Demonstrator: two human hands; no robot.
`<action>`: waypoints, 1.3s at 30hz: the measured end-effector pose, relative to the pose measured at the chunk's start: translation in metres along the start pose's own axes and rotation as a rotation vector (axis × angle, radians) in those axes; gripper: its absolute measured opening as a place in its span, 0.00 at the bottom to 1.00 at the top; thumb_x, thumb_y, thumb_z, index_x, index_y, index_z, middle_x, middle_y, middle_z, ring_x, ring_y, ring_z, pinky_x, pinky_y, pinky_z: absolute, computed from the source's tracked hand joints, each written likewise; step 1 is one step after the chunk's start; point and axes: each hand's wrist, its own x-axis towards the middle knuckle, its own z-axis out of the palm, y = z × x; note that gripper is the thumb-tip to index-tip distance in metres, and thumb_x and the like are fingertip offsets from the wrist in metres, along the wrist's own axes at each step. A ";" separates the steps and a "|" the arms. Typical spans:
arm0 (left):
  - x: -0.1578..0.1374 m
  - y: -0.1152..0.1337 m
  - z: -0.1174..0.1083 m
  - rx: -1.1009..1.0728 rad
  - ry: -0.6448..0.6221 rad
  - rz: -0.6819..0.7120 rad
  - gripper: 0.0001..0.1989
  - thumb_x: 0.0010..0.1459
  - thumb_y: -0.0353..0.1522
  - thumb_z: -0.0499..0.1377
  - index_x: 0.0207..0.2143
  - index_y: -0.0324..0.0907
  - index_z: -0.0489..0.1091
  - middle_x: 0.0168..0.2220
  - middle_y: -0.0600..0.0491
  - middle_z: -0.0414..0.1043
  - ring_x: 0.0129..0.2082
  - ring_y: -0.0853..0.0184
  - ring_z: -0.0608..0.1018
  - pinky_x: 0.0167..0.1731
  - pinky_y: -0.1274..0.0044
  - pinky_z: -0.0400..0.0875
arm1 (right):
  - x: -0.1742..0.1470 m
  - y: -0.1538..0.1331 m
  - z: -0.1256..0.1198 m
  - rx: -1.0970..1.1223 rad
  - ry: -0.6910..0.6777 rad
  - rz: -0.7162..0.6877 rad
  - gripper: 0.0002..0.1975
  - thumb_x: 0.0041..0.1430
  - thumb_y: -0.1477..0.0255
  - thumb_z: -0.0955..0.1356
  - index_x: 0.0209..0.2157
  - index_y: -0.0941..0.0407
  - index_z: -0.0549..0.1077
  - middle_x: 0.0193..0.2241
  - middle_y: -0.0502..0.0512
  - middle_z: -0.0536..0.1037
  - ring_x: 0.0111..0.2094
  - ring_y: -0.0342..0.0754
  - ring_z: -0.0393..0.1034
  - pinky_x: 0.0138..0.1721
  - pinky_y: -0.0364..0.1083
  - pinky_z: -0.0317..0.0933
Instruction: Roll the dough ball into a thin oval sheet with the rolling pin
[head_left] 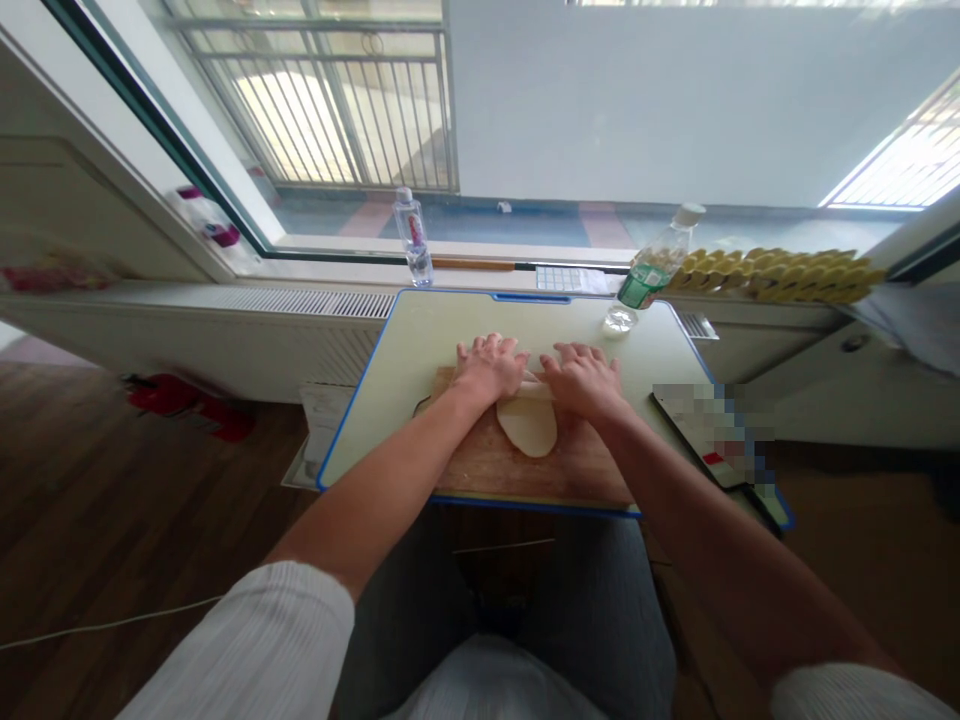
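On a wooden cutting board (pixel 487 472) lies a flattened oval of pale dough (pixel 529 428). A pale rolling pin (pixel 537 388) crosses its far end, with only a short middle stretch showing between my hands. My left hand (pixel 491 367) rests palm down on the pin's left part, fingers stretched forward and spread. On the right part lies my right hand (pixel 581 375), also palm down with its fingers apart. Both hands hide the pin's ends.
The board sits on a blue-edged folding table (pixel 397 350). A green-labelled bottle (pixel 649 280) stands at the table's far right, and a clear bottle (pixel 414 240) by the window. A dark-edged flat object (pixel 697 435), partly blurred, lies at right. Yellow items (pixel 772 275) line the sill.
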 end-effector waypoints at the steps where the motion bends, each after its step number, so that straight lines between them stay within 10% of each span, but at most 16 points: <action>1: -0.011 0.001 0.002 0.000 -0.001 0.007 0.32 0.76 0.51 0.40 0.70 0.49 0.69 0.74 0.43 0.64 0.72 0.47 0.66 0.71 0.44 0.55 | -0.012 0.000 0.002 -0.015 0.036 -0.020 0.31 0.76 0.54 0.57 0.70 0.53 0.70 0.72 0.64 0.69 0.71 0.66 0.59 0.71 0.73 0.50; 8: -0.078 0.008 0.004 0.050 -0.015 0.043 0.36 0.77 0.52 0.37 0.77 0.47 0.59 0.78 0.47 0.57 0.78 0.51 0.57 0.77 0.49 0.45 | -0.078 0.010 0.021 -0.075 0.242 -0.172 0.30 0.79 0.57 0.55 0.71 0.57 0.69 0.72 0.63 0.69 0.73 0.67 0.55 0.72 0.70 0.47; 24: 0.023 -0.004 -0.004 0.028 0.011 0.045 0.30 0.77 0.49 0.42 0.65 0.48 0.72 0.72 0.42 0.66 0.69 0.49 0.69 0.70 0.48 0.58 | 0.031 0.005 0.006 0.055 -0.002 0.012 0.32 0.76 0.53 0.58 0.69 0.58 0.71 0.70 0.67 0.71 0.69 0.66 0.63 0.69 0.67 0.54; 39: -0.013 -0.002 0.007 0.030 0.054 0.059 0.29 0.77 0.47 0.43 0.71 0.49 0.67 0.75 0.45 0.64 0.72 0.50 0.66 0.71 0.48 0.57 | -0.016 0.003 0.012 -0.044 0.150 -0.046 0.26 0.75 0.62 0.60 0.66 0.56 0.73 0.64 0.66 0.77 0.64 0.65 0.67 0.66 0.65 0.58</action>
